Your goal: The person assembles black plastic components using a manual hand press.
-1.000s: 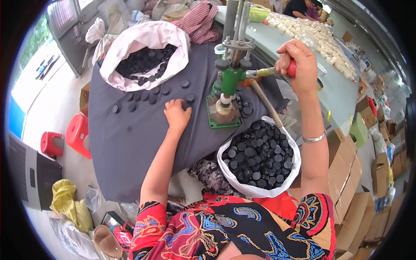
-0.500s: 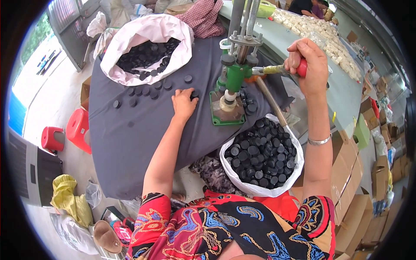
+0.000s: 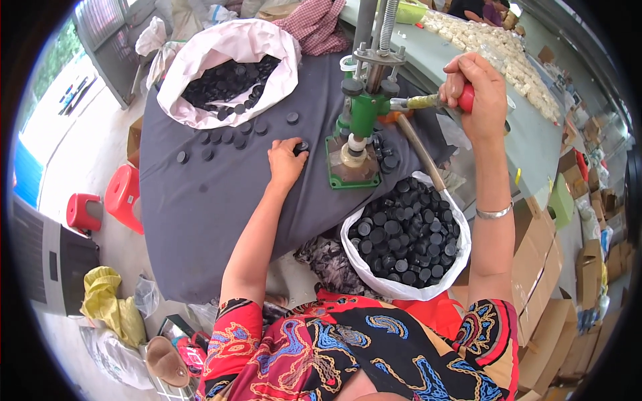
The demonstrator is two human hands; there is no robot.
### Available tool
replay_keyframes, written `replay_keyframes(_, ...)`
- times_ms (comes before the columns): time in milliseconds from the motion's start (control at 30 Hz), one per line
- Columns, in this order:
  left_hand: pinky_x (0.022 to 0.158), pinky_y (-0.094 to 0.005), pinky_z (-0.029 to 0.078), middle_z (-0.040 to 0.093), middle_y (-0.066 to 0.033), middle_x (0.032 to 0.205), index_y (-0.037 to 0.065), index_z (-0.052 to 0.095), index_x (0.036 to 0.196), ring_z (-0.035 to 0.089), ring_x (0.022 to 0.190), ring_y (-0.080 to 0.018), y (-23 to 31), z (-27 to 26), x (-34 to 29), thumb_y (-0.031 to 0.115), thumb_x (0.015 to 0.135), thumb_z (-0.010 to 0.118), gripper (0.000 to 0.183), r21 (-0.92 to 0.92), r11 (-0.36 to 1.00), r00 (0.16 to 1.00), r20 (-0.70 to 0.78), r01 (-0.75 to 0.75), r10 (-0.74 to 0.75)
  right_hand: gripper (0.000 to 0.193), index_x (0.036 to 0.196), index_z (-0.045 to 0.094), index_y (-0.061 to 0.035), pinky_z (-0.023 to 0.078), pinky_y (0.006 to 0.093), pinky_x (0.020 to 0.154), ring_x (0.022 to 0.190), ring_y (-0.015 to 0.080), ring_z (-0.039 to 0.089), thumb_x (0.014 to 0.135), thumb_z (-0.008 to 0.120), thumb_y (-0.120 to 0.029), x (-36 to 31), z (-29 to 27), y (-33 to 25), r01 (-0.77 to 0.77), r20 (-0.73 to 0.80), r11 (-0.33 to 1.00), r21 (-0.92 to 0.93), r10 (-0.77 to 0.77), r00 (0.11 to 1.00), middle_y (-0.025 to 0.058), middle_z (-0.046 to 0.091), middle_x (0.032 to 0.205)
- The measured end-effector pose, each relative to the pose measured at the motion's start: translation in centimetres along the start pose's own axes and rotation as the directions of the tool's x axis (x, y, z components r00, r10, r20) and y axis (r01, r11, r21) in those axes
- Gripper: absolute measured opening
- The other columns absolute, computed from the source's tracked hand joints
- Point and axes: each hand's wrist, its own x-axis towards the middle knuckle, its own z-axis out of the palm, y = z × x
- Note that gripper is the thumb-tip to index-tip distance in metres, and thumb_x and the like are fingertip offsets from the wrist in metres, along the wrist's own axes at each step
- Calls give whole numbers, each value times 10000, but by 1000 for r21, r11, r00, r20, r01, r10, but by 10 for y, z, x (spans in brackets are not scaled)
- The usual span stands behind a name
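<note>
My left hand point(image 3: 286, 162) rests on the dark cloth, thumb and fingers closed round a small round black cap point(image 3: 301, 146). Just right of it stands a green hand press point(image 3: 364, 117) on a square base plate, with a pale round fitting point(image 3: 353, 154) under its ram. Raised at the right, my right hand point(image 3: 476, 90) wraps round the red ball knob point(image 3: 466, 99) of the press lever point(image 3: 420, 102). Several loose black caps point(image 3: 227, 137) lie left of my left hand, and others sit against the press base on its right side.
A white sack point(image 3: 287, 73) of black caps lies open at the back left. Another white bag point(image 3: 401, 294), full of black caps, stands below the press. Pale pieces cover a long table point(image 3: 535, 157) at right. Red stools point(image 3: 124, 200) and cardboard boxes point(image 3: 535, 267) flank the work table.
The whole view has shifted slightly. My left hand still grips the cap near the press, and my right hand stays on the lever knob.
</note>
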Motion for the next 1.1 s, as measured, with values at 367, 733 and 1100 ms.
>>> replay_keyframes(367, 823, -397, 509, 626, -129, 960, 78, 599, 1091, 628, 916, -302, 79, -7, -27, 79, 640, 777, 485, -354, 929, 993, 13, -106, 118, 250, 823, 613, 33, 450, 270, 518, 454, 100, 466, 934, 490, -155, 1, -1, 0, 4, -2, 1000, -18, -4, 1000, 33, 508, 542)
replay_keyframes(733, 869, -419, 446, 638, -117, 1004, 58, 496, 1272, 558, 976, -324, 94, 20, -23, 78, 657, 764, 670, -274, 957, 994, 35, -92, 105, 243, 820, 609, 38, 454, 282, 511, 447, 121, 460, 916, 509, -163, 24, 3, -4, -85, -41, 996, -21, 84, 996, 47, 488, 523)
replay_keyframes(1100, 856, -436, 441, 664, -119, 1005, 20, 481, 1274, 565, 998, -331, 104, 38, -17, 79, 653, 765, 685, -280, 957, 996, 10, -80, 87, 245, 820, 601, 49, 450, 286, 523, 458, 128, 469, 918, 500, -152, -4, 2, -3, -75, -61, 996, -48, 72, 996, 51, 489, 533)
